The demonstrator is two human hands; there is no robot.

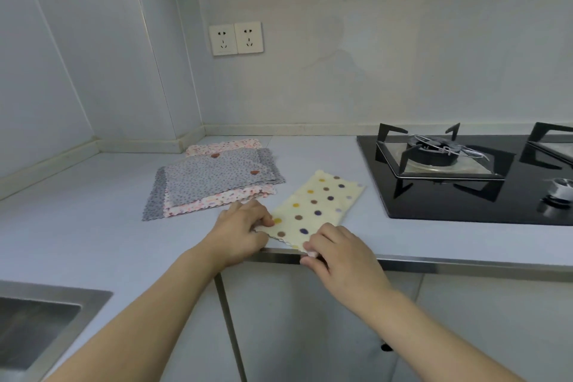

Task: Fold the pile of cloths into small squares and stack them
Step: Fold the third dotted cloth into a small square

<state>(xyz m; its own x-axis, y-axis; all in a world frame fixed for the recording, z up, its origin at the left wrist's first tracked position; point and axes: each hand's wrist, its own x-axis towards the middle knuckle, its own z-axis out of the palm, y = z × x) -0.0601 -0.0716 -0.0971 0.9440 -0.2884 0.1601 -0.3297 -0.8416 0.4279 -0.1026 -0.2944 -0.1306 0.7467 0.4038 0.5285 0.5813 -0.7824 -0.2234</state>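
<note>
A cream cloth with coloured dots [319,208] lies folded into a long strip near the front edge of the countertop [93,220], slanting toward the stove. My left hand [245,226] pinches its near left corner. Its near right corner, at the counter's edge, is pinched by my right hand [338,254]. Behind and to the left sits a pile of cloths [214,183]: grey flowered ones on top of pink flowered ones, spread flat and overlapping.
A black gas stove [465,177] with metal pan supports fills the right side of the counter. A steel sink [37,322] is at the lower left. Two wall sockets [236,38] are on the back wall. White cabinet doors lie below the counter edge.
</note>
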